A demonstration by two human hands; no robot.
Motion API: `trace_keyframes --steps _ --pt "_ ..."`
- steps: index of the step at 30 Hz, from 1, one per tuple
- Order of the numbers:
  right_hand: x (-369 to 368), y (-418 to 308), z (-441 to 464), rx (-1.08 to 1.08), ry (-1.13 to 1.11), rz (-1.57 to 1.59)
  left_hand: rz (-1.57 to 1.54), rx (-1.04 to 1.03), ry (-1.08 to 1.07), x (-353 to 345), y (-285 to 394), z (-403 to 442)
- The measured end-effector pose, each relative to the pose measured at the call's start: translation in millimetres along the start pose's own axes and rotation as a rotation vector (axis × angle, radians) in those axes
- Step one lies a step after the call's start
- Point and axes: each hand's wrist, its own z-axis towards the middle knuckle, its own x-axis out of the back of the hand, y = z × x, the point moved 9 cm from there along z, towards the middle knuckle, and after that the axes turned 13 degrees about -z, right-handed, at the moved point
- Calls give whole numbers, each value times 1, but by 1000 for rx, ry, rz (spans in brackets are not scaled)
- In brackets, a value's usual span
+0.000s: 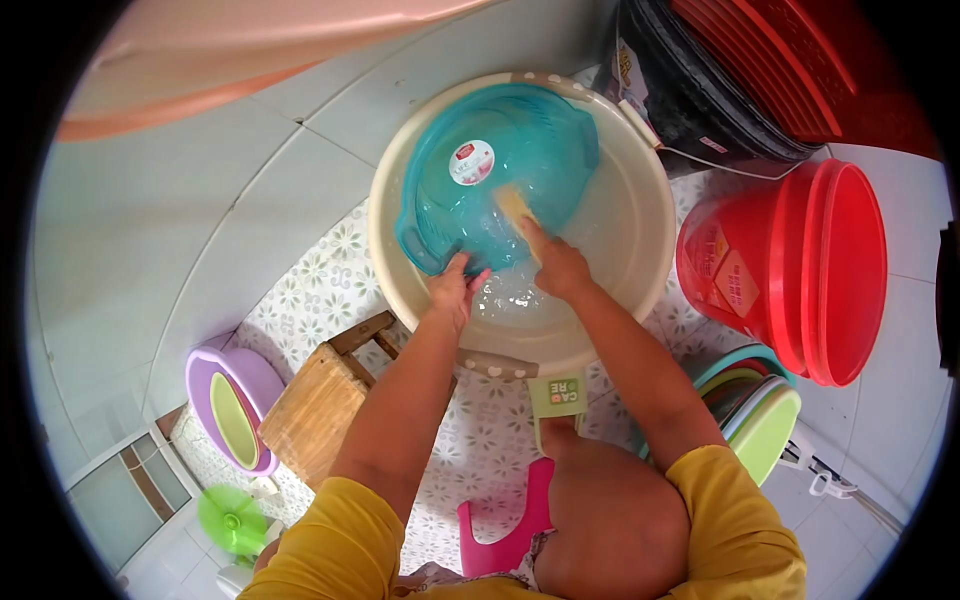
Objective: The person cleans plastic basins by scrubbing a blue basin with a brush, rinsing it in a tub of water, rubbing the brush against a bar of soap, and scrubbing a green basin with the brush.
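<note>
A translucent teal basin (530, 130) with a round white-and-red sticker lies tilted inside a large cream tub (655, 215). Soapy water (515, 300) covers the tub's bottom near me. My left hand (455, 288) grips the basin's near edge, thumb on top, its other fingers partly hidden. In my right hand (562, 265) is a pale yellow scrubbing brush (514, 204), blurred by motion, held against the basin's surface. Its bristles do not show clearly.
Red buckets (785, 270) and a black bucket (690, 95) stand right of the tub. Stacked basins (765, 430) are at lower right. A wooden stool (315, 412), a purple basin (270, 375) and a green fan-like object (230, 520) are at left. Tiled wall rises behind.
</note>
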Motion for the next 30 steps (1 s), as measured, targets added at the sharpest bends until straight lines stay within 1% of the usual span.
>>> trace_keyframes --steps 2,3,5,6,8,9,11,12,14,15,17,18,20,21,23,24,26,27,29,30 --pt "0 -5 -1 29 10 -40 -48 -97 58 4 9 -1" --pt "-1 -6 -1 29 10 -40 -47 -97 58 7 7 4" --pt "10 -5 -2 10 164 -84 -38 -222 37 13 17 11" --pt "8 -4 0 10 164 -84 -38 -222 36 12 18 11" --pt "20 1 1 -31 358 -93 -31 -224 53 11 18 8" --pt "20 2 2 -32 359 -93 -31 -224 53 10 18 7" --pt "30 5 2 -66 454 -149 -10 -228 58 8 19 5" --pt "33 6 6 -65 454 -150 -11 -229 57 8 19 5" --pt "37 15 19 -165 398 -290 21 -203 87 11 16 7" --pt "37 17 23 -165 395 -284 26 -203 90 13 17 7" --pt "40 17 25 -132 448 -308 155 -181 148 18 16 7" --pt "37 17 26 -130 446 -310 153 -180 150 20 16 9" --pt "27 15 32 -80 408 -146 167 -162 186 25 15 13" --pt "22 17 35 -77 406 -147 164 -162 189 23 16 11" --pt "23 15 36 43 533 -64 178 -174 176 19 17 8" --pt "27 14 33 41 531 -62 180 -173 177 19 16 7" --pt "30 13 34 16 403 -106 170 -177 190 18 17 6" --pt "32 14 34 18 404 -107 168 -179 190 15 18 1" --pt "24 15 39 56 290 -72 179 -182 148 6 21 -7" --pt "20 15 42 58 289 -73 178 -182 150 6 21 -8"
